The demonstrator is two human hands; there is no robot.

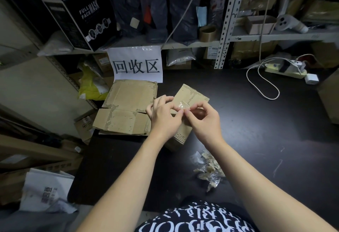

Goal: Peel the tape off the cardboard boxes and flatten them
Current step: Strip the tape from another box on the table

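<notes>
— Pinched between your right hand [203, 120] fingertips and your left hand [165, 116] fingers is a strip of clear tape [180, 106], just over the cardboard box [185, 96] on the dark table [256, 121].

— What's hidden?

— Your hands cover the box's middle. Flattened boxes [126, 107] lie touching on the left; open tabletop on the right, crumpled tape scraps [209, 169] near you.
</notes>
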